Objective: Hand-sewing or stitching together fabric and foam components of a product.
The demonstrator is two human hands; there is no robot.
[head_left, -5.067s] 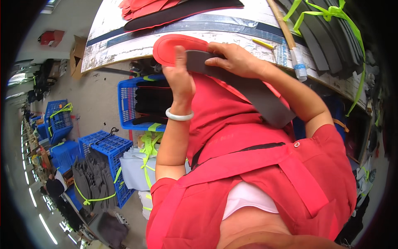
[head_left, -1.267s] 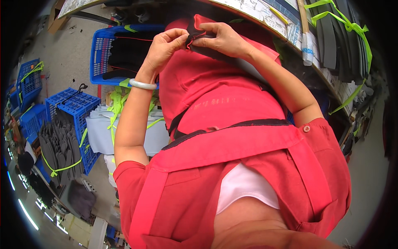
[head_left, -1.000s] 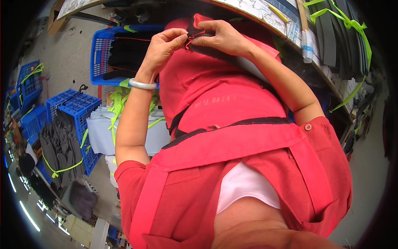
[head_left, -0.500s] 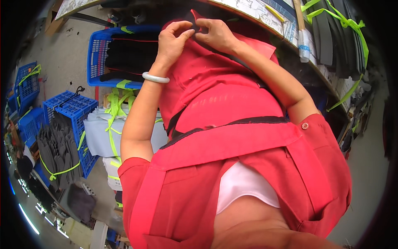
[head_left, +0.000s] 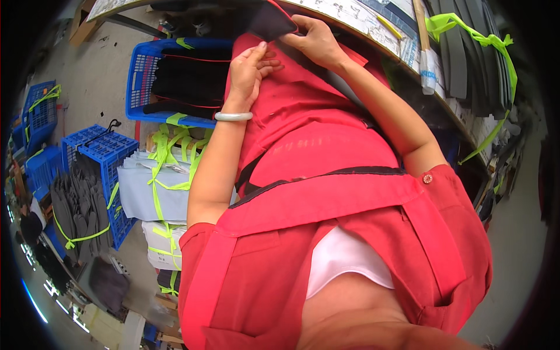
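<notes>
At the top middle, over my red apron [head_left: 326, 146], my right hand [head_left: 315, 42] pinches a corner of a flat black piece with red edging [head_left: 273, 22]. The far part of that piece runs into the dark area at the upper edge, so its full shape is hidden. My left hand [head_left: 251, 73] is just below it, apart from the piece, palm partly turned up and fingers loosely spread with nothing in them. Left of my left hand, a blue plastic crate [head_left: 137, 81] holds black pieces with red edges [head_left: 189, 79].
A worktable [head_left: 350, 17] borders the far side, with a yellow pencil-like stick [head_left: 389, 27], a wrapped wooden handle [head_left: 427, 64] and grey sheets tied with green strips [head_left: 466, 58]. Tied pale sheets [head_left: 151, 189], blue crates [head_left: 105, 146] and grey bundles [head_left: 81, 204] stand at left.
My left hand has let go of the black piece and dropped slightly down, its fingers opening. The right hand has moved a little right, and more of the piece now shows.
</notes>
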